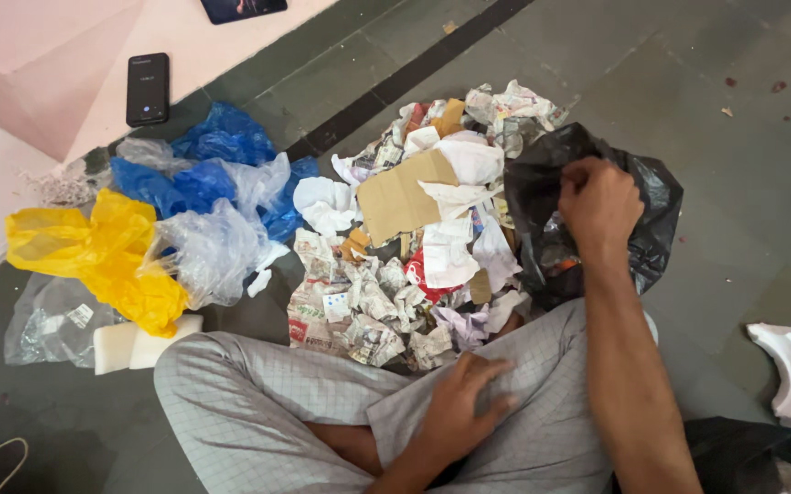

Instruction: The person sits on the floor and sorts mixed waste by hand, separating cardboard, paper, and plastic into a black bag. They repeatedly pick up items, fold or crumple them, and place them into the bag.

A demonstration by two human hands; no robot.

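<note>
My right hand (599, 203) is closed on the rim of the black bag (656, 224), on the floor right of the paper pile (418, 238).

The bag's mouth faces the pile. My left hand (459, 407) rests open on my knee. A brown cardboard piece (400, 197) tops the pile; yellow (107, 256) and blue plastic bags (213, 165) lie left, a black phone (148, 89) beyond.

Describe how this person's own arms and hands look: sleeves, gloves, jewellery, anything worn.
Both arms are bare along all of their visible length; no sleeve edge shows. The left hand and right hand wear no gloves, and no rings, watch or bracelet can be seen. The only clothing in view is the light grey trousers with a thin check pattern.
</note>
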